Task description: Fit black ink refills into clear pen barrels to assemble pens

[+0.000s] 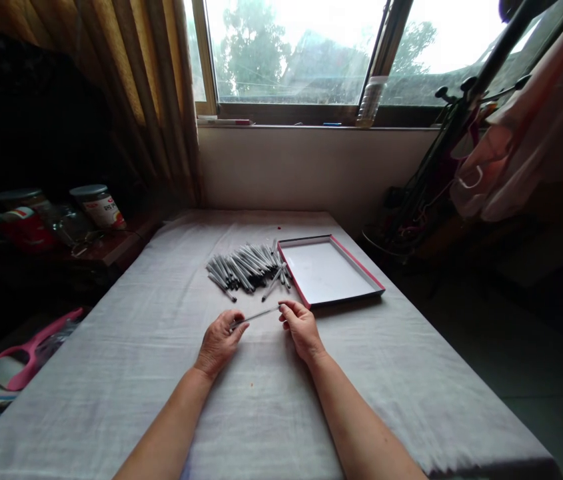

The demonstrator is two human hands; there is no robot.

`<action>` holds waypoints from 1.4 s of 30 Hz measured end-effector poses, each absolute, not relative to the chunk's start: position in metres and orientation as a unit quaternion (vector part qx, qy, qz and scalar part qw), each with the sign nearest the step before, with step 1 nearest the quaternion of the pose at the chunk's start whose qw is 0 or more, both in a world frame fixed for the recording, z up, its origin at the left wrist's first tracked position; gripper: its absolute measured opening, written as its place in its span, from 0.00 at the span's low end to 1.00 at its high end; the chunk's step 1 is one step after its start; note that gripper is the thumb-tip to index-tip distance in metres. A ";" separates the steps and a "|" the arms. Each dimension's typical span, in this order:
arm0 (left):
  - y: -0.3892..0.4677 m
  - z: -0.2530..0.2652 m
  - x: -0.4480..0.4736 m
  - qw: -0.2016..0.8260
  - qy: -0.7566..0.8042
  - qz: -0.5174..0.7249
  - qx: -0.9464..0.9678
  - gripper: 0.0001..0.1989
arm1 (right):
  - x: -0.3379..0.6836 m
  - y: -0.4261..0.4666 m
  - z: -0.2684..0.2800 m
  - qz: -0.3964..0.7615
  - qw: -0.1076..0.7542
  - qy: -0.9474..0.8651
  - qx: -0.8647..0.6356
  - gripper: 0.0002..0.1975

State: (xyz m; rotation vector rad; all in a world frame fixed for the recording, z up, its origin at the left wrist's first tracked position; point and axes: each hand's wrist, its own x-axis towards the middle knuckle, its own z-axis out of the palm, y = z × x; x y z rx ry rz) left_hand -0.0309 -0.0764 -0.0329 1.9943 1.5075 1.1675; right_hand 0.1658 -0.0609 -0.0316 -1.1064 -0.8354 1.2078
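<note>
Left hand (220, 343): your thumb and fingers grip one end of the slim rod (264, 313).
Right hand (302, 329): your fingertips pinch its other end.
Slim rod: slanting between your hands, over the pale tablecloth (126, 340).
Shallow tray (334, 270): beyond your right hand, white inside, red-edged.
Pile of pens (246, 265): beside the tray's left edge, grey with black ends.
Window (291, 60): at the far wall.

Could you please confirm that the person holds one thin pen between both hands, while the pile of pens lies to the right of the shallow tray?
Not quite: in the head view, the pile of pens lies left of the shallow tray. The rest holds: one thin pen is held between the left hand and the right hand.
</note>
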 end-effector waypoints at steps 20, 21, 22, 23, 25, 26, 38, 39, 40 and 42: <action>-0.074 -0.035 -0.044 0.292 0.543 0.414 0.670 0.16 | 0.165 -0.065 -0.029 0.528 0.584 -0.379 -0.486 0.16; -0.074 -0.035 -0.044 0.304 0.542 0.421 0.661 0.16 | 0.165 -0.065 -0.029 0.530 0.582 -0.378 -0.487 0.16; -0.074 -0.035 -0.044 0.307 0.538 0.430 0.657 0.14 | 0.165 -0.065 -0.029 0.531 0.579 -0.380 -0.488 0.16; -0.074 -0.035 -0.045 0.302 0.533 0.438 0.658 0.13 | 0.165 -0.065 -0.029 0.531 0.577 -0.383 -0.488 0.16; -0.073 -0.033 -0.048 0.275 0.526 0.438 0.675 0.13 | 0.165 -0.065 -0.030 0.526 0.576 -0.390 -0.489 0.15; -0.072 -0.031 -0.049 0.261 0.525 0.430 0.687 0.14 | 0.165 -0.065 -0.031 0.522 0.578 -0.391 -0.491 0.15; -0.065 -0.022 -0.072 0.262 0.560 0.380 0.688 0.18 | 0.167 -0.064 -0.033 0.461 0.595 -0.395 -0.527 0.16; -0.065 -0.021 -0.075 0.263 0.567 0.375 0.685 0.18 | 0.168 -0.064 -0.032 0.461 0.595 -0.389 -0.532 0.16; -0.065 -0.019 -0.078 0.264 0.574 0.369 0.681 0.19 | 0.170 -0.064 -0.032 0.458 0.596 -0.384 -0.536 0.16; -0.065 -0.016 -0.086 0.264 0.592 0.361 0.671 0.19 | 0.172 -0.064 -0.031 0.447 0.603 -0.376 -0.544 0.16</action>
